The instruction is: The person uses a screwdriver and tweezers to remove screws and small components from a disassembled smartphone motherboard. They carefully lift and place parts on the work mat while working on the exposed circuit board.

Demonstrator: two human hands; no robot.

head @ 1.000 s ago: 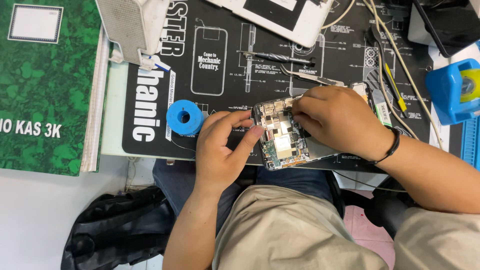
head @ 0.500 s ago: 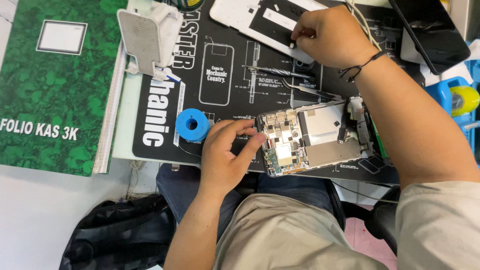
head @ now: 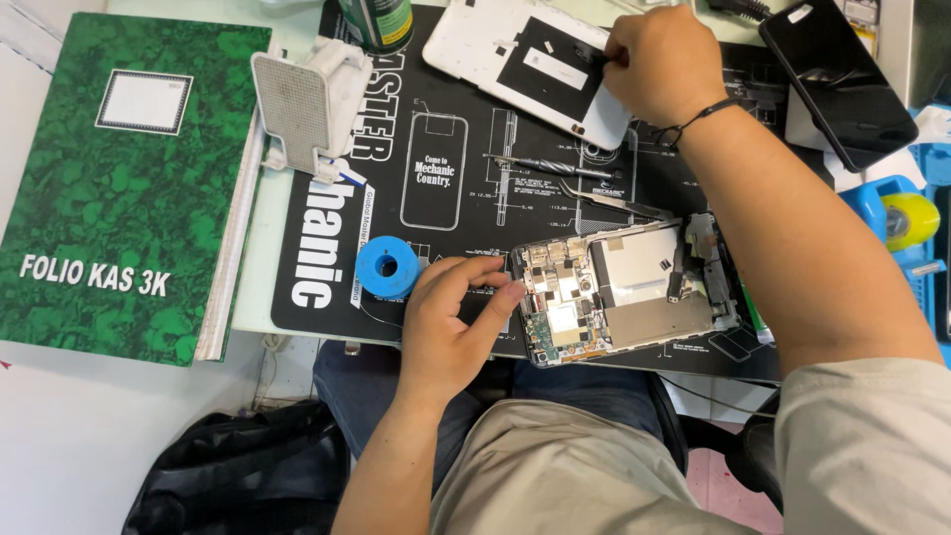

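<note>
An opened phone (head: 634,287) lies on a black work mat (head: 456,119), its circuit board and metal shields exposed. My left hand (head: 451,327) grips the phone's left edge with thumb and fingertips. My right hand (head: 666,61) is stretched to the far side of the mat. Its fingers are pinched together against the right end of a white back cover (head: 505,50). Whether anything sits between those fingertips is hidden. A blue tape roll (head: 386,267) lies just left of my left hand.
Tweezers (head: 604,201) and a thin screwdriver (head: 540,170) lie between cover and phone. A green book (head: 119,188) fills the left, with a white mesh-faced gadget (head: 302,104) and a green can (head: 378,20) beside it. A black phone (head: 837,74) and a blue tape dispenser (head: 906,218) sit right. A black bag (head: 238,476) lies below.
My right hand left the opened phone and moved up to the white back cover, where it now stays. My left hand has kept its hold on the phone's left edge.
</note>
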